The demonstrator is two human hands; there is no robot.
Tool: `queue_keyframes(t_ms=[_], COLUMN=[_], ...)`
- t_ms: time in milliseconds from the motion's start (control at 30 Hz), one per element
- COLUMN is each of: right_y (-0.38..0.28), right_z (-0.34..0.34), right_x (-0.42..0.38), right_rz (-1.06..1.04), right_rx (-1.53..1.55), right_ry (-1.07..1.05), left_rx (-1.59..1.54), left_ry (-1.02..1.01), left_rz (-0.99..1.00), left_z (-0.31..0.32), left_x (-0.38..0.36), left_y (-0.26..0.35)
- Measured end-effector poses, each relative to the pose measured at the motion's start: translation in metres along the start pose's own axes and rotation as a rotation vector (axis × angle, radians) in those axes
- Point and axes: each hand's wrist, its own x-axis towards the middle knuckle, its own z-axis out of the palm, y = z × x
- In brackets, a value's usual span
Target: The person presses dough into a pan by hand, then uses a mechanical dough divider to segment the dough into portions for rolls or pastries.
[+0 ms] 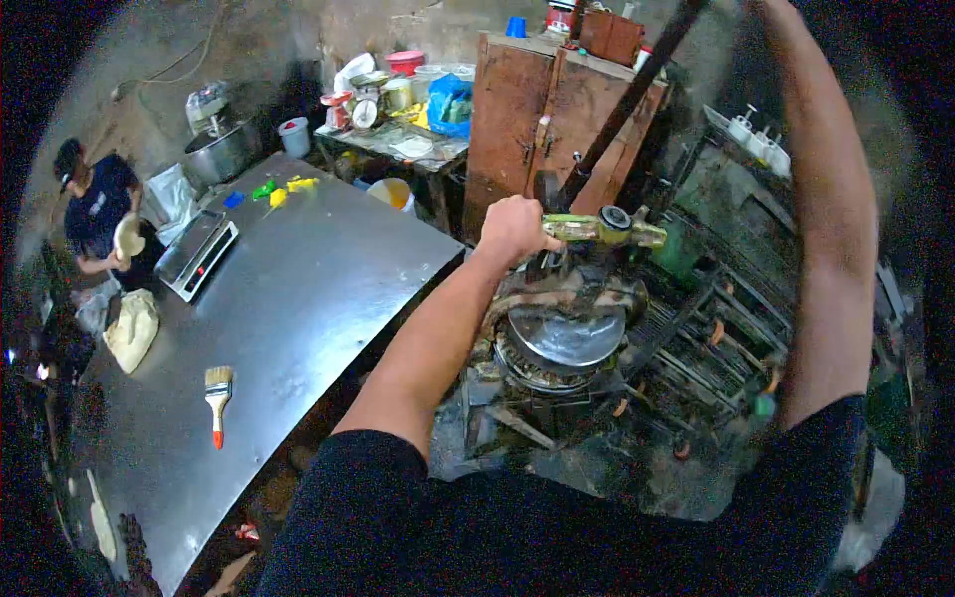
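Left hand (pixel 512 229): fist clenched around the near end of a worn yellow-green bar (pixel 579 229); thumb side seen against the bar. Right hand: cut off past the top edge, so its grasp can't be told; only the raised right forearm (pixel 824 129) is seen.

A dark round cap (pixel 615 216) is carried on the bar, just right of the left fist. A long dark lever (pixel 637 95) is set just beyond the left fist and slanted up toward the right arm; contact with the right hand can't be confirmed. The machine (pixel 562 297) is located directly below the bar, with a shiny round metal plate (pixel 569 338) held in it, below and right of the left hand.

Left of the left hand, a metal table (pixel 328 289) is placed. On it, nearest the left forearm: a brush (pixel 218 398), laid flat, red tip toward the wearer. Farther left: a pale dough lump (pixel 132 331) and a scale (pixel 199 256). Small yellow pieces (pixel 298 186) are scattered at the far end.

Beyond the left hand, a brown cabinet (pixel 507 114) is stood. Left of that, a blue bag (pixel 451 104) is set on a side table (pixel 453 151).

Far left, past the dough, a pale round bowl (pixel 128 239) is held by another person (pixel 97 211).
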Motion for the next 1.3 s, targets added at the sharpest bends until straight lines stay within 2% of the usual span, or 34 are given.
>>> queue_keyframes(t_ms=[33,67,100,133,200,300,333,367,400,433,500,533,600,633,667,700,733,767,800,833,900,967,1000,1067,1133,1167,1200,1233,1300], right_y=[-0.005,0.001,-0.020,-0.033,0.046,-0.062,-0.067,-0.025,-0.035,-0.032,-0.071,-0.066,-0.042,-0.040,-0.037,-0.031,-0.022,-0.011,-0.001,0.002,-0.007,-0.037,-0.044,-0.033,-0.026,-0.025,-0.016,-0.005,0.020], right_z=[-0.037,-0.059,-0.106,-0.146,-0.163,-0.267,-0.292,-0.299,-0.300,-0.318,-0.323,-0.321,-0.315,-0.315,-0.310,-0.307,-0.306,-0.301,-0.301,-0.309,-0.296,-0.288,-0.284,-0.287,-0.292,-0.299,-0.302,-0.303,-0.297], right_x=[-0.012,-0.019,-0.041,-0.051,-0.077,-0.151,-0.193,-0.263,-0.293,-0.371,-0.382,-0.376,-0.360,-0.360,-0.359,-0.359,-0.363,-0.382,-0.410,-0.448,-0.567,-0.619,-0.611,-0.635,-0.551,-0.515,-0.482,-0.455,-0.411], right_rz=[-0.110,-0.159,-0.273,-0.240,-0.290,0.130,0.187,0.240,0.602,0.353,0.855,0.891,0.752,0.778,0.822,0.765,0.708,0.580,0.620,0.812,1.124,1.104,0.933,0.847,0.904,0.929,0.892,0.854,0.787], right_rx=[-0.167,-0.406,-0.504,-0.542,-0.184,-0.504,-0.443,-0.242,-0.056,-0.050,0.066,0.055,0.166,0.189,0.166,0.201,0.236,0.187,0.164,0.388,0.502,0.262,0.121,0.201,0.142,0.123,0.177,0.230,0.246], right_ry=[-0.099,-0.073,-0.186,-0.457,-0.733,-1.562,-1.454,-1.413,-1.502,-1.202,-1.408,-1.396,-1.374,-1.390,-1.354,-1.352,-1.349,-1.303,-1.303,-1.152,-1.010,-1.162,-1.268,-1.256,-1.329,-1.314,-1.370,-1.425,-1.389], left_rx=[-0.024,-0.042,-0.065,-0.087,-0.054,-0.012,-0.016,-0.062,-0.115,-0.104,-0.070,-0.130,-0.218,-0.270,-0.232,-0.115,-0.106,-0.137,-0.164,-0.123,-0.106,-0.131,-0.123,-0.126,-0.149,-0.179,-0.083,-0.123,-0.153], left_ry=[-0.009,-0.011,0.005,0.022,0.006,-0.098,-0.110,-0.154,-0.173,-0.188,-0.212,-0.224,-0.184,-0.159,-0.179,-0.159,-0.130,-0.092,-0.054,0.009,0.083,0.126,0.098,0.069,0.033,0.015,0.050,0.035,0.016], left_rz=[-0.008,0.009,0.018,0.027,0.046,0.019,0.018,0.020,-0.003,-0.007,0.013,0.002,-0.105,-0.168,-0.153,-0.095,0.040,0.026,-0.004,-0.019,-0.047,-0.034,-0.019,0.006,0.085,0.009,0.188,0.149,0.108], left_z=[-0.006,-0.006,0.000,0.004,0.008,0.011,0.012,0.017,0.018,0.017,0.014,0.008,0.020,0.021,0.019,0.055,0.062,0.068,0.072,0.081,0.087,0.086,0.093,0.088,0.101,0.095,0.106,0.100,0.094], left_x=[-0.005,-0.008,-0.009,-0.009,-0.007,0.005,0.008,0.010,0.018,0.020,0.021,0.020,0.033,0.033,0.041,0.056,0.070,0.088,0.099,0.099,0.099,0.092,0.093,0.080,0.100,0.092,0.096,0.095,0.095], left_y=[-0.002,-0.008,-0.015,-0.019,-0.025,-0.022,-0.021,-0.020,-0.019,-0.016,-0.015,-0.012,-0.002,0.003,0.004,-0.009,-0.017,-0.016,-0.013,-0.010,0.004,0.008,0.004,0.006,-0.007,-0.001,-0.020,-0.014,0.007])
